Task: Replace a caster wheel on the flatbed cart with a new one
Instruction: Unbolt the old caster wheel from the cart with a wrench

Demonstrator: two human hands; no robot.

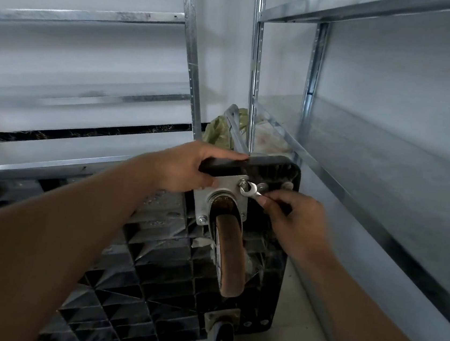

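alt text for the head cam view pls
A right hand fits a small wrench on a nut of the caster wheel plate under an upturned black cart, while the left hand grips the cart's edge.

I see galvanised steel shelving on both sides. The left shelving unit (pixel 90 14) shows horizontal rails and a perforated upright (pixel 190 54) leaning across my view. The right shelving unit (pixel 375 148) has a broad metal shelf running away toward the corner, with a second shelf (pixel 349 7) above it. Between the two units stands another slotted post (pixel 256 61). Behind, the wall (pixel 227 44) is plain white. Low in the corner I make out a crumpled green plastic bag (pixel 219 132) and, just beside it, a pale whitish bag (pixel 268 138). Light floor tiles (pixel 296 324) show at lower right.
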